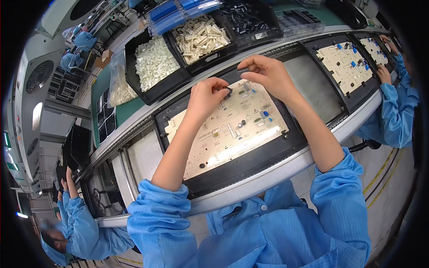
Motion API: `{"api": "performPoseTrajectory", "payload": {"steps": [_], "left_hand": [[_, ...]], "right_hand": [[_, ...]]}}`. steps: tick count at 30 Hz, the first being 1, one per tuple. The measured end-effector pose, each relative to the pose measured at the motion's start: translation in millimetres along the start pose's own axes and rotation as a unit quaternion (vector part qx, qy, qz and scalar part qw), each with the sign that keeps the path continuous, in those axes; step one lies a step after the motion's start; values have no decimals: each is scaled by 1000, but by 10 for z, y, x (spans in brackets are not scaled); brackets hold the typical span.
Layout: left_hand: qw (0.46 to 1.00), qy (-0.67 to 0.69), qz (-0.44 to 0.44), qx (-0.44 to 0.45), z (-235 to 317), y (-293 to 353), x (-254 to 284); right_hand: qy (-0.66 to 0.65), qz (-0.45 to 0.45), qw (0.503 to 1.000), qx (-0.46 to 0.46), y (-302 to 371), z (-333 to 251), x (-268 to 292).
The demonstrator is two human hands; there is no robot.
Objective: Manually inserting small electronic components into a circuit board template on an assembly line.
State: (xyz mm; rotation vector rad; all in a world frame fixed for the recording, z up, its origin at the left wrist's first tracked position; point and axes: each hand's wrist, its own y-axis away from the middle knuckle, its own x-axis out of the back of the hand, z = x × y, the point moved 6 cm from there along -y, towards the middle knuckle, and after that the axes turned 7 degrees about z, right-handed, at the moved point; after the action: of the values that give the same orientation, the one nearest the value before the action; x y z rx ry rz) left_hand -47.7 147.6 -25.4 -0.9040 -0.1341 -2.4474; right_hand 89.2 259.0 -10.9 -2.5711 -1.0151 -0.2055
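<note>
A cream circuit board (pixel 263 142) lies in a black carrier frame (pixel 214 175) in front of me. Over its far edge, my left hand (pixel 206 99) is closed in a pinch at a small black component (pixel 229 91); whether that part touches the board I cannot tell. To its right, my right hand (pixel 269 77) is raised above the board's far edge, thumb and fingers bent together around a small dark component (pixel 242 71). Blue capacitors (pixel 266 114) and a few dark round parts stand on the board.
Beyond the conveyor rail stand black bins of white connectors (pixel 154 62), cream connectors (pixel 201 35) and black parts (pixel 248 18). Another populated board (pixel 346 67) sits in a carrier to the right, by a co-worker's sleeve (pixel 389 105). Another person (pixel 80 219) works at the left.
</note>
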Motion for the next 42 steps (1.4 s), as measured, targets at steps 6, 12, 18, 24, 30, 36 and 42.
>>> {"api": "performPoseTrajectory", "payload": {"steps": [6, 12, 18, 24, 30, 36, 42], "left_hand": [[998, -66, -5, -8, 18, -143, -111], [994, -101, -7, -50, 118, -177, -165], [981, -166, -18, -101, 247, -150, -275], [975, -147, 45, -163, 230, -58, -167], [981, -114, 127, -92, -89, 394, 561], [975, -56, 213, 6, -692, 958, 1092], [967, -50, 247, 41, -1002, 1225, 1230]], "right_hand": [[12, 22, 1000, 5, 1, -43, 35], [15, 29, 999, 8, -9, -38, 62], [18, 20, 1000, 8, -23, -16, 93], [-10, -61, 998, -10, -45, 122, 21], [-9, -158, 987, -32, 20, 86, -45], [-8, -150, 988, -41, -11, 105, 175], [-1, -115, 990, -79, -3, 54, 341]]}}
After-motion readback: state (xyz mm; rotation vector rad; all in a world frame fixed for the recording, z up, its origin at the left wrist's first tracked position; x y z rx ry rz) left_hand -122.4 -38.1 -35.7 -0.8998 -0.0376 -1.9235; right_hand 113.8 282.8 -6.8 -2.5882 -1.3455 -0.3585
